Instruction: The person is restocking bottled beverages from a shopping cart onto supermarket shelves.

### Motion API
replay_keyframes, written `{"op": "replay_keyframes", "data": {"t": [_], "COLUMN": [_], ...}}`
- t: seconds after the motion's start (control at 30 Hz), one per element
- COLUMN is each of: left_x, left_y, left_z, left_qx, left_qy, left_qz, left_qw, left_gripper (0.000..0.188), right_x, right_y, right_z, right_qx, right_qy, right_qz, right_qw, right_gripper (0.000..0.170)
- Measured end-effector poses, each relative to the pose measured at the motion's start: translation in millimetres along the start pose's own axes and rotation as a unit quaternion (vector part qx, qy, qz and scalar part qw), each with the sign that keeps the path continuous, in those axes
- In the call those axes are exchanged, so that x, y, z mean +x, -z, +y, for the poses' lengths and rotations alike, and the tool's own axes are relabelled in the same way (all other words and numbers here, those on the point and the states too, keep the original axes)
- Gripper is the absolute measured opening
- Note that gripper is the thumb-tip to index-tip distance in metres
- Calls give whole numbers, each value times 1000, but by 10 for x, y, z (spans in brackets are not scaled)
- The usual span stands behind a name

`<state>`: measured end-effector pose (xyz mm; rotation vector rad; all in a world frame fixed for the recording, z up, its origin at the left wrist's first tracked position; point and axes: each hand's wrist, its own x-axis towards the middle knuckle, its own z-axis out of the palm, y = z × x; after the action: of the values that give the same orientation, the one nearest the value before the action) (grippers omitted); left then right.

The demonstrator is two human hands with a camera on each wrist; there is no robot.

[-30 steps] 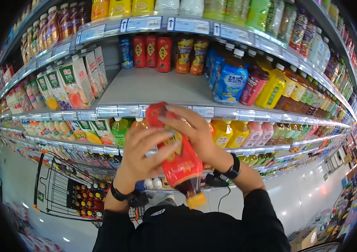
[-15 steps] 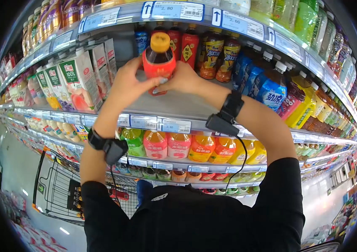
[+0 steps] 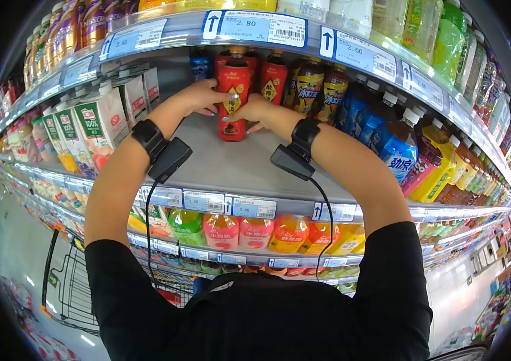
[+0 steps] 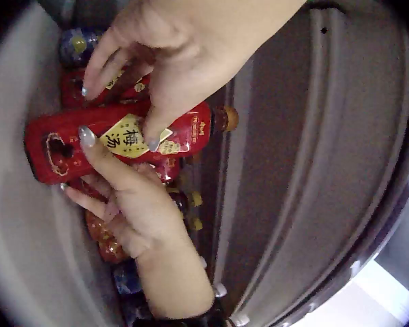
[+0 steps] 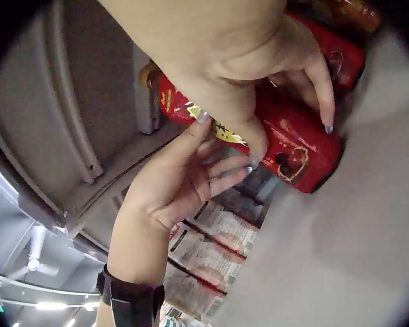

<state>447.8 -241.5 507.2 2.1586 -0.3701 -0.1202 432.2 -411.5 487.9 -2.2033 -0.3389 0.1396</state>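
A red bottle with a yellow diamond label (image 3: pixel 233 99) stands upright on the grey shelf, in front of other red bottles (image 3: pixel 273 78). The left hand (image 3: pixel 198 98) is at its left side, thumb across the label. From the right, the right hand (image 3: pixel 257 113) holds the same bottle lower down, its thumb on the front. In the left wrist view the bottle (image 4: pixel 75 139) lies sideways between the left hand (image 4: pixel 184 58) and the right hand (image 4: pixel 146 211). The right wrist view shows the bottle base (image 5: pixel 303 146), with the right hand (image 5: pixel 259 61) and left hand (image 5: pixel 167 180) around it.
Juice cartons (image 3: pixel 96 123) stand left of the hands. Ice-tea bottles (image 3: pixel 308 87) and blue bottles (image 3: pixel 399 144) stand to the right. A price-tag rail (image 3: pixel 255 30) runs above, another (image 3: pixel 207 201) below. A wire cart (image 3: pixel 72 289) is at the lower left.
The bottle was first tilted with its cap downward, then turned cap up and carried forward onto the shelf. Both hands moved with it, and it now stands before the red bottles.
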Motion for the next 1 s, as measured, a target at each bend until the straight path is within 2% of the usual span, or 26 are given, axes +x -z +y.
{"op": "replay_keyframes", "data": {"t": [0.07,0.2,0.3,0.4,0.47,0.57,0.77,0.87,1.0], "left_x": [81,154,381,539,733,834,1006,1041,935], "left_y": [-62,-194,-241,-242,-236,-213,-140,-110,-135], "left_z": [-10,-38,-142,-135,-199,-174,-277,-323,-331], "left_qx": [-16,6,141,230,241,255,216,163,121], "left_qy": [-3,-4,23,-9,8,27,-16,-17,-4], "left_qz": [3,-16,0,-46,-40,-44,-63,-81,-95], "left_qw": [1000,1000,990,972,970,966,974,983,988], "left_gripper": [56,56,49,41,37,33,35,36,34], "right_x": [73,176,269,331,473,516,686,678,592], "right_y": [33,113,136,105,88,108,96,43,-21], "right_z": [28,39,98,76,169,118,231,268,258], "right_qx": [-18,-222,-325,-372,-397,-352,-340,-256,-224], "right_qy": [-1,-15,-28,-54,-38,-118,-79,-92,-119], "right_qz": [9,7,12,28,37,8,-2,9,20], "right_qw": [1000,975,945,926,916,928,937,962,967], "right_gripper": [65,50,46,33,26,18,16,18,21]}}
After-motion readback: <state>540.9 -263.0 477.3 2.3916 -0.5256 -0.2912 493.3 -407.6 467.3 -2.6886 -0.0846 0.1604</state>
